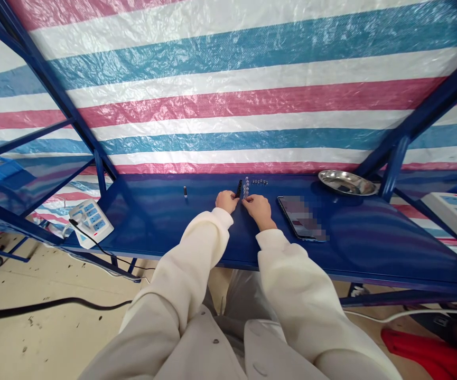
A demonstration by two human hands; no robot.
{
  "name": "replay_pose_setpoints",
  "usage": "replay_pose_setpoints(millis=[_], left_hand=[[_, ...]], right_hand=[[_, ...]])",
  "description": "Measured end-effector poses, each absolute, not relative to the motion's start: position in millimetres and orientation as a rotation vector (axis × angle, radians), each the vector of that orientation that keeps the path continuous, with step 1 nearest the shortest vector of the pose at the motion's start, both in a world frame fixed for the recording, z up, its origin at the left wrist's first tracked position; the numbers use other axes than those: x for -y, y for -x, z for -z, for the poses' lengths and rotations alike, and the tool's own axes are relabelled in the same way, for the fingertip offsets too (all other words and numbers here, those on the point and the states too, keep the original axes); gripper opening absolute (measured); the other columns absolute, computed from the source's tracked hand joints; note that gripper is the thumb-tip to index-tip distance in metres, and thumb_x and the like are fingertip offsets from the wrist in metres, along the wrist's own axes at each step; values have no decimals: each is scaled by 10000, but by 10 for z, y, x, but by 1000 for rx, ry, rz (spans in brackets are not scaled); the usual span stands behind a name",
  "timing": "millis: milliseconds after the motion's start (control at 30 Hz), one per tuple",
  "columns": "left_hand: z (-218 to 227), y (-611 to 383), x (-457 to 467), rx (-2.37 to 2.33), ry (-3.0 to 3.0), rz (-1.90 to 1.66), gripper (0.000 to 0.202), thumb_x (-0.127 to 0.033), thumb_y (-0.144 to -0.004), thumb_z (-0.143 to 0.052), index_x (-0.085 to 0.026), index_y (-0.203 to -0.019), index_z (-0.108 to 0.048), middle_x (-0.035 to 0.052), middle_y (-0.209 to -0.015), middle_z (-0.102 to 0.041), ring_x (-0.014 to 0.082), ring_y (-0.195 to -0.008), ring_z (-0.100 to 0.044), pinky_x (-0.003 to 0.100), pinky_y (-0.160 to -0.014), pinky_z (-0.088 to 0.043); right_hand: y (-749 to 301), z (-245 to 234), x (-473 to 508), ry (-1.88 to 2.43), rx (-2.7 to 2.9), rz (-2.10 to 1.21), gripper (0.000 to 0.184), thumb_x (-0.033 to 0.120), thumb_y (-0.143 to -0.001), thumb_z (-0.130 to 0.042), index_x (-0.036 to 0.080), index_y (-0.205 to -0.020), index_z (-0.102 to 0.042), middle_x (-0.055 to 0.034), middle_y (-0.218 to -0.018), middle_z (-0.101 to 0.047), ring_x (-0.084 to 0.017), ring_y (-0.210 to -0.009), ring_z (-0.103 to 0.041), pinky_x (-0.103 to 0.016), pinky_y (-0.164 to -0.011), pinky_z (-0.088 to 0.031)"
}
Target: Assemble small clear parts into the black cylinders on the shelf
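Both my hands rest on a blue metal shelf (371, 248), close together near its back edge. My left hand (226, 200) is curled shut on a small black holder (239, 188) that stands up from its fingers. My right hand (257, 206) pinches something tiny next to a short row of small clear-tipped pieces (246, 186); what it holds is too small to make out. Several small dark bits (260, 182) lie in a line just right of the hands. A single dark bit (185, 191) stands alone to the left.
A phone (301, 217) lies flat right of my right hand. A shiny metal dish (346, 182) sits at the back right. A white power strip (91, 221) with a black cable hangs off the left end. A striped tarp backs the shelf; blue frame posts flank it.
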State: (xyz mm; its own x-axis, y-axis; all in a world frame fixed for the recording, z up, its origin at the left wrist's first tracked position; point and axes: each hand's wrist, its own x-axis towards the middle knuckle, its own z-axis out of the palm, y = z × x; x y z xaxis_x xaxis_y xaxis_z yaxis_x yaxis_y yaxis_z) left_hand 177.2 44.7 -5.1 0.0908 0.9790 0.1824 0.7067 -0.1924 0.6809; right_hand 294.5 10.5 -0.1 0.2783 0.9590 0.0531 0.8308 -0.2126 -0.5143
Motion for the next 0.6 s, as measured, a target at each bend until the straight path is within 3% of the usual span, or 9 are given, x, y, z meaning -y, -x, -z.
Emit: replay_pose_setpoints(millis=[233, 433, 600], left_hand=[[6, -1782, -416, -1739, -2086, -608, 198, -302, -770, -617, -185, -888, -725, 113, -929, -693, 203, -934, -605, 277, -780, -452], [-26, -1753, -404, -1717, -2145, -598, 211, -318, -747, -647, -168, -874, -724, 118, -881, -691, 221, -898, -605, 302, -772, -456], [-129, -1533, -292, -1689, -2241, -695, 171, -203, -761, -618, -136, -900, -690, 97, -854, -669, 207, -883, -593, 312, -833, -449]], right_hand=[[-2912, 3, -110, 2144, 1640, -350, 301, 341, -816, -493, 181, -975, -692, -111, -969, -689, -241, -937, -623, -295, -744, -443], [-2904, 7, -117, 2177, 1652, -348, 305, 345, -822, -491, 182, -998, -679, -120, -979, -681, -244, -951, -618, -304, -755, -439], [-2903, -31, -78, 2186, 1681, -372, 312, 352, -827, -495, 169, -1027, -650, -120, -983, -675, -239, -972, -613, -311, -782, -433]])
